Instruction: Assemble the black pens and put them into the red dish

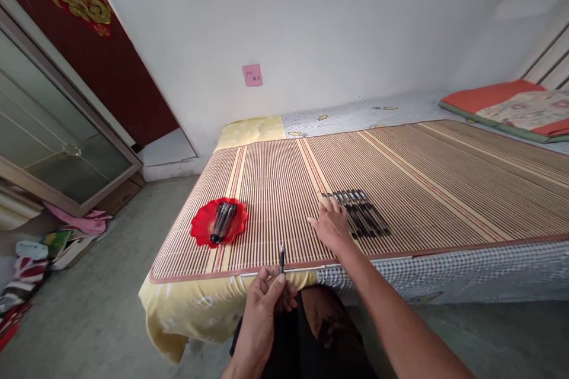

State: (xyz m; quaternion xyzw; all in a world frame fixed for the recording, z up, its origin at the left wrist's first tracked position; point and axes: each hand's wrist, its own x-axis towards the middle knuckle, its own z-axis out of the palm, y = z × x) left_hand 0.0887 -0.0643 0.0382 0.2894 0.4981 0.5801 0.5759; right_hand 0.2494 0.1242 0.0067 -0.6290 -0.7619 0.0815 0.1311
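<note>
My left hand (269,296) is closed around a dark pen (281,257), which points upward near the bed's front edge. My right hand (332,224) lies palm down at the left end of a row of several black pens (367,214). Its thumb is spread away from the fingers, and the fingertips reach the pens' upper ends. Whether they touch a pen there is hard to see. On the left, a red scalloped plate (200,222) carries several more pens (223,222) lying in a bundle.
A striped bamboo mat (275,189) covers the bed, over yellow (200,302) and checked cloth. Folded orange bedding (484,95) lies at the far right. A pink note (252,75) hangs on the white wall. Clothes and other items (31,266) lie on the floor at left.
</note>
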